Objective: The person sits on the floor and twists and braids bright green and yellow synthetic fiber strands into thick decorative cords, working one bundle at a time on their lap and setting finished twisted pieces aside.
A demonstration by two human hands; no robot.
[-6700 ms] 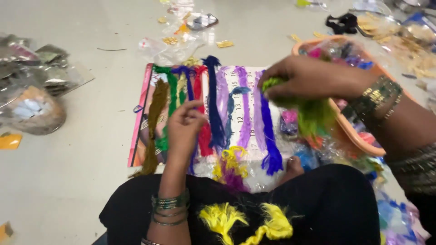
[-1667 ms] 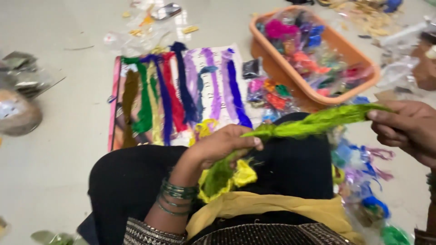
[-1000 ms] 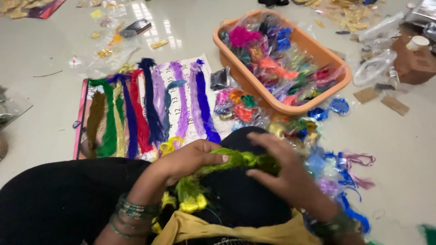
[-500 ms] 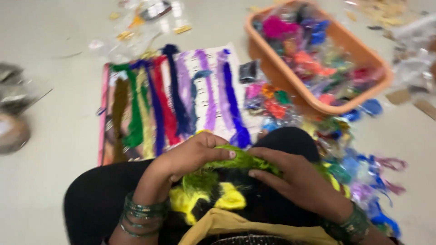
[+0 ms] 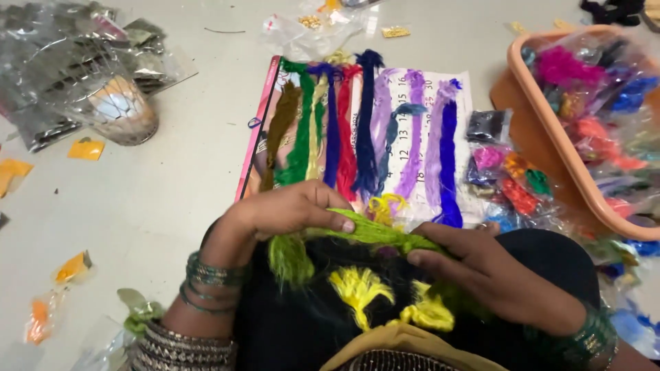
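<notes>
Clear plastic packets lie upper left; orange plastic basket upper right. Left hand and right hand pinch a green thread bundle at frame centre, long axis left-right, slightly down rightward.

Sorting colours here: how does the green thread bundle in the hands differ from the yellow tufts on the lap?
The green thread bundle is long, stretched between left hand and right hand; the yellow tufts are short, lying loose on the dark cloth, unheld. Both are frayed thread.
</notes>
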